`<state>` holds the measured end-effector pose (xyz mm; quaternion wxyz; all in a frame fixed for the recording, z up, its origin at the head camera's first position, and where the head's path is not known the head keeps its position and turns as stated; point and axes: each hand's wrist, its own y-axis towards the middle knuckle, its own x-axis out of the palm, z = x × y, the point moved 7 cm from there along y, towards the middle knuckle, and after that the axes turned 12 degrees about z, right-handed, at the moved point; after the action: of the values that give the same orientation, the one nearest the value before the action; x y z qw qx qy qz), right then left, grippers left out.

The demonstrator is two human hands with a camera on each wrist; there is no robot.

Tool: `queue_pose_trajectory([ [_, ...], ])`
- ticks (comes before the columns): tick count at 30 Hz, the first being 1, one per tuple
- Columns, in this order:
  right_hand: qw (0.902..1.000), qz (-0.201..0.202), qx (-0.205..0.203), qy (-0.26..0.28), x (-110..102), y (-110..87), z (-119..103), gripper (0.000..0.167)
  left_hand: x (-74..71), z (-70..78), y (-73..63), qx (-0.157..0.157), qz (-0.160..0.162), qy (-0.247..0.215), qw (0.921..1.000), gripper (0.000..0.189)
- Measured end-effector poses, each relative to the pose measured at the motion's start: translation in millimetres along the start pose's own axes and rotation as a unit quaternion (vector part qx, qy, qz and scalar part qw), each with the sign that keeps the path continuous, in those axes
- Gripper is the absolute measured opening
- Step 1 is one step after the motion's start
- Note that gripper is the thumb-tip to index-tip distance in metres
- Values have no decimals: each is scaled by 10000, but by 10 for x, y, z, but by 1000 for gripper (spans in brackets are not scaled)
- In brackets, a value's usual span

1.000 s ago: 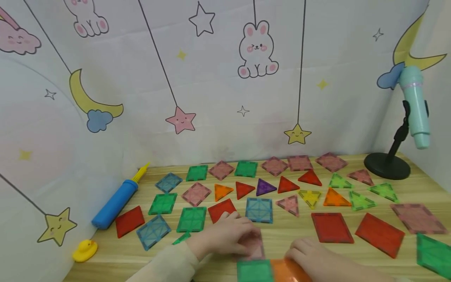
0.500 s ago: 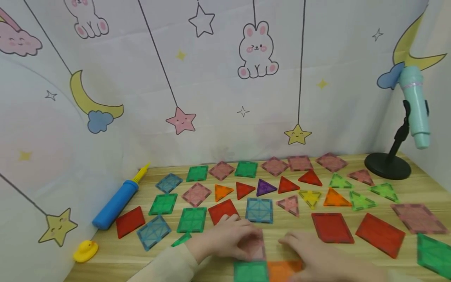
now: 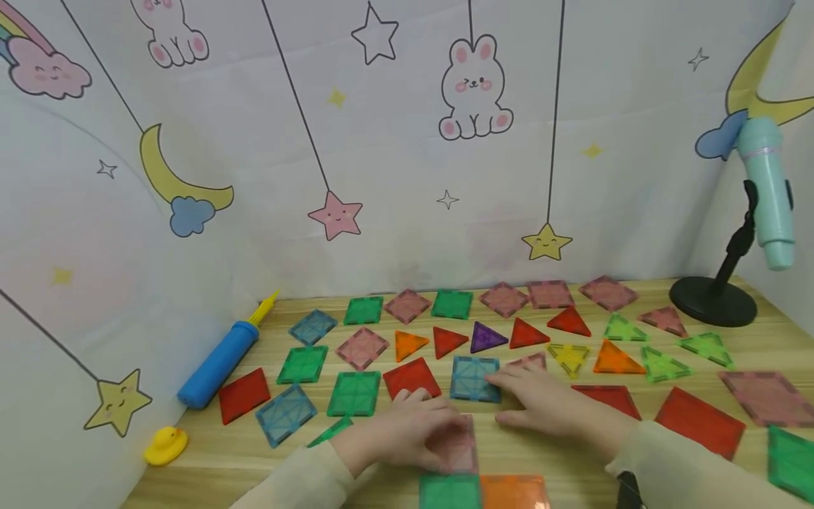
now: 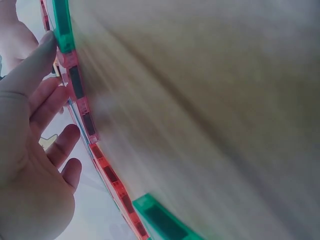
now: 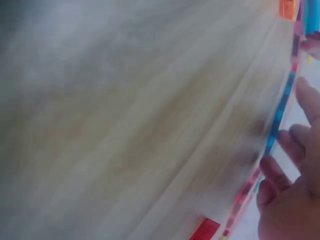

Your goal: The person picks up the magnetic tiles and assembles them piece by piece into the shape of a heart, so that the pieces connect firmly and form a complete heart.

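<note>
My left hand (image 3: 403, 431) rests on a pink square magnetic tile (image 3: 466, 452), its loosely bent fingers and thumb partly covering it. In the left wrist view the thumb lies near where the pink tile meets a green tile (image 4: 62, 30). Nearer me, a green square tile (image 3: 450, 493) and an orange square tile (image 3: 515, 491) lie side by side against the pink one. My right hand (image 3: 550, 403) is stretched forward, palm down, fingertips at the right edge of a blue square tile (image 3: 470, 379). It partly hides a pink triangle tile (image 3: 531, 360) and a red square tile (image 3: 607, 399).
Several coloured square and triangle tiles cover the back of the wooden table (image 3: 210, 474). A blue pump (image 3: 219, 364) and a yellow toy duck (image 3: 167, 446) are at the left. A mint microphone (image 3: 767, 194) on a black stand is at the right, before a patterned cloth (image 3: 394, 141).
My right hand has left the orange tile, now lying flat beside the green one, and moved forward to the blue square. My left hand has stayed on the pink tile.
</note>
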<state>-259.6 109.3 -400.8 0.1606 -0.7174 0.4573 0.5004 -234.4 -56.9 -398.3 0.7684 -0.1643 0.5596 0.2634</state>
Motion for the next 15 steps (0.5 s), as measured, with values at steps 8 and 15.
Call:
queue_pose_trajectory([
  [8, 9995, -271, -157, -70, -99, -258, 10, 46, 0, 10, 17, 77, -33, 125, 9999, 55],
  [15, 9988, -386, -199, 239, -173, -379, 20, 19, 19, -12, -24, 113, -121, 124, 9998, 57],
])
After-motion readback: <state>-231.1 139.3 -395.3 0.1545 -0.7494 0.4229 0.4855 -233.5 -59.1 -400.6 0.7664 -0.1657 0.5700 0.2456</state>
